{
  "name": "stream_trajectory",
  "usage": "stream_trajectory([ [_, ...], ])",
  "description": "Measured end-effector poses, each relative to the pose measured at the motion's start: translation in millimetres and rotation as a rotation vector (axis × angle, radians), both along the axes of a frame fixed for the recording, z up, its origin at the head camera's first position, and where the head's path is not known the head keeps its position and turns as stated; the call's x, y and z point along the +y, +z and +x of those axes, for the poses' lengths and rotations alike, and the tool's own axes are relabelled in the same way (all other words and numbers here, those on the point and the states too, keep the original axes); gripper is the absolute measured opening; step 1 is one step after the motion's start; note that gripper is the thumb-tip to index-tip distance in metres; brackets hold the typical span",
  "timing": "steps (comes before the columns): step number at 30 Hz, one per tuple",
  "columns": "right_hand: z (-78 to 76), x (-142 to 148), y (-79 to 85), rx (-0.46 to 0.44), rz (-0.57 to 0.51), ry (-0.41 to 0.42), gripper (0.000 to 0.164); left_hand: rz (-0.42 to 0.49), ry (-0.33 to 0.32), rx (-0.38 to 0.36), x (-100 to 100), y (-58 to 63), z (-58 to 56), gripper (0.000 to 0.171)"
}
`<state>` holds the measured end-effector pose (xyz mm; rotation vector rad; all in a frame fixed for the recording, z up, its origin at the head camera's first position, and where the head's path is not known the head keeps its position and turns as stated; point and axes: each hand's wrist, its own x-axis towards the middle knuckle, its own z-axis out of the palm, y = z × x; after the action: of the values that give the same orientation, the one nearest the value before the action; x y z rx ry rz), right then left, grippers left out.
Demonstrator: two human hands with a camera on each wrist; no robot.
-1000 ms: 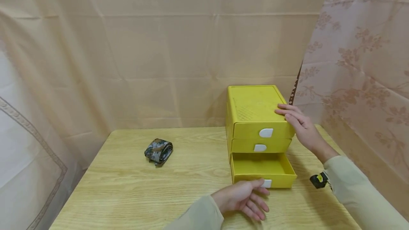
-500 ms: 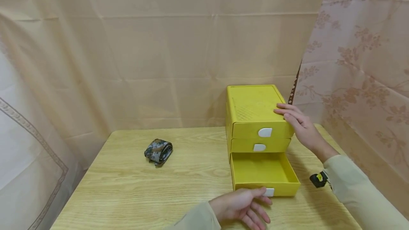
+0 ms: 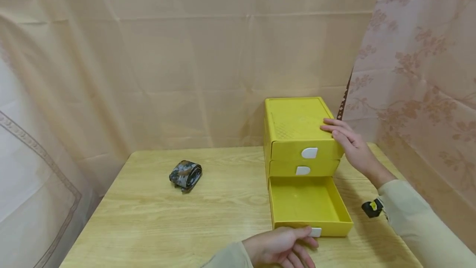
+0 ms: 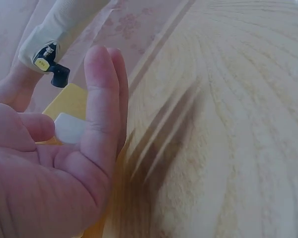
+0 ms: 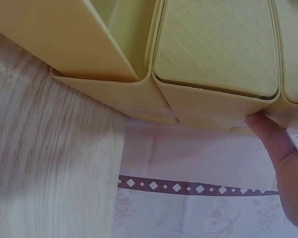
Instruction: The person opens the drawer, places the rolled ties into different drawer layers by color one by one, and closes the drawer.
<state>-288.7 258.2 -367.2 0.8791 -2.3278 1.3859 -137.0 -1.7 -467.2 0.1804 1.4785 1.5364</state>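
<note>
A yellow three-drawer desktop organizer stands on the wooden table, its bottom drawer pulled far out with nothing visible inside. At that drawer's front, my left hand pinches the white handle, thumb above and fingers below. The left wrist view shows the handle between thumb and fingers, the other fingers extended. My right hand rests on the organizer's top right edge near the front, fingers laid over the top. In the right wrist view a digit touches its side wall.
A rolled camouflage-patterned strap or belt lies on the left part of the table. A beige curtain hangs behind, a floral one at the right. A small black wrist device sits at the right sleeve.
The bottom drawer has slid further out toward me, with my left hand moving along on its handle. My right hand stays on the organizer's top edge.
</note>
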Motion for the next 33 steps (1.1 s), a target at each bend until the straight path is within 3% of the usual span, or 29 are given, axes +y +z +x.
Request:
stream_trajectory([
  [10,-2.3,-1.7,-1.2,0.02,-0.016,0.008,0.035,0.018,0.018,-0.045,1.5,-4.3,-0.1,0.044],
  [19,-0.2,0.4,-0.3,-0.014,-0.01,0.01,0.036,0.01,0.007,-0.069,0.9,-10.1,-3.8,0.043],
  [33,-1.1,-0.1,-0.3,-0.003,-0.019,0.003,0.035,0.016,0.014,-0.087,2.5,-9.3,-5.2,0.042],
])
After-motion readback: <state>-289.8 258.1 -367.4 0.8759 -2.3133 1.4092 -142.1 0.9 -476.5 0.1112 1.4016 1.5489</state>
